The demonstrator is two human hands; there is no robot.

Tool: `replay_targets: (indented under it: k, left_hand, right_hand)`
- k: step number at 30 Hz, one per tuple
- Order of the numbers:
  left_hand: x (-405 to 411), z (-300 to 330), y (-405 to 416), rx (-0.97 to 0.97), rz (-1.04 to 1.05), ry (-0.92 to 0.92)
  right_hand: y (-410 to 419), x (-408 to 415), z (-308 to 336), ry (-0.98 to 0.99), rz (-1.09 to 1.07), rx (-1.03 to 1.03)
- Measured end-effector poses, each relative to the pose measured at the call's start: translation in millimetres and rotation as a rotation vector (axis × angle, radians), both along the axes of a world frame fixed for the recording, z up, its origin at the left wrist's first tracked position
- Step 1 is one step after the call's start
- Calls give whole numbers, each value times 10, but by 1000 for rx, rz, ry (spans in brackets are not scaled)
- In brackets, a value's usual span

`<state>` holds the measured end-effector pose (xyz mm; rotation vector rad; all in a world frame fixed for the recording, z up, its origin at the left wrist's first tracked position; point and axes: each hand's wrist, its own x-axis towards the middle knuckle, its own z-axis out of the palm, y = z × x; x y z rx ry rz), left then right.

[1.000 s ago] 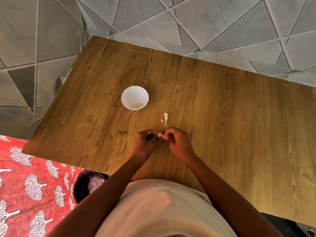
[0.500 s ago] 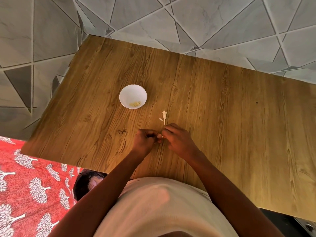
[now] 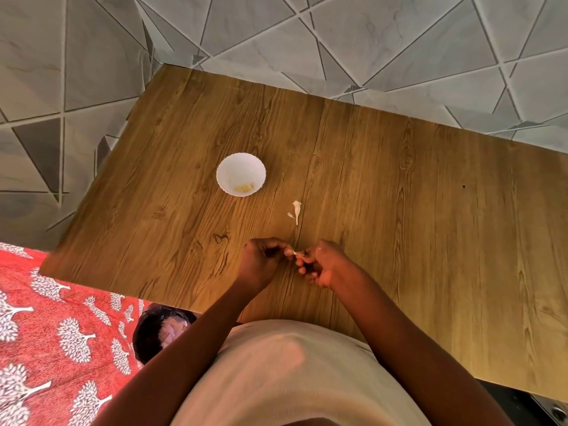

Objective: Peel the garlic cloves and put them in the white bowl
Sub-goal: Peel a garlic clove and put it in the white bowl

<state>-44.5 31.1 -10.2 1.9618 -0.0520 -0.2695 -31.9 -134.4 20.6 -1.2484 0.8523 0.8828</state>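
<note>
Head view. Over the near part of a brown wood-grain table [image 3: 399,195], the left hand [image 3: 261,265] and the right hand [image 3: 322,267] meet at their fingertips, both with fingers curled and pinched on a small pale garlic clove [image 3: 294,253], of which only a whitish sliver shows between them. Whether the skin is already loosening cannot be told. The clove is judged light, firm under a thin, papery, brittle skin, and likely slippery once bare; the best hold is probably at its two ends, one hand steadying the body while the other's nails lift the skin at the tip. A round white scalloped bowl [image 3: 227,167] stands on the table beyond the hands and to the left, well apart from them; it holds a few small yellowish peeled pieces [image 3: 244,188] against its near inner wall. Between bowl and hands lie a dry whitish garlic stem [image 3: 296,210] and, just beside it, a scrap of skin [image 3: 290,214].
</note>
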Motion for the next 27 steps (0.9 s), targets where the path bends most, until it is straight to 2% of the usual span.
replay_targets:
  k: [2,7,10,12,16,22,27]
  left_hand:
    - [6,17,0,-4,-3,-3]
    - [73,91,-33,-64,58,180]
    - [125,151,-73,-114,139,289]
    - [182,143,-35,-147,215,329]
    - [194,95,61,-102,196,273]
    - [149,48,-12,-22,93,225]
    - [180,54,9,-39,80,248]
  right_hand:
    - [10,15,-4,-87,71,-74]
    - [-21,-12,-95,-862,626,-594]
    - [-60,-44,-71,-1127,892,-885]
    - [-115,-46,-65,-1248,912,-988]
    - [-272,-15,-167,-1202,749,-962]
    - [-249,-37,-225,-1038,696,-776]
    - [-303,-43,-247,-1021,674,-709]
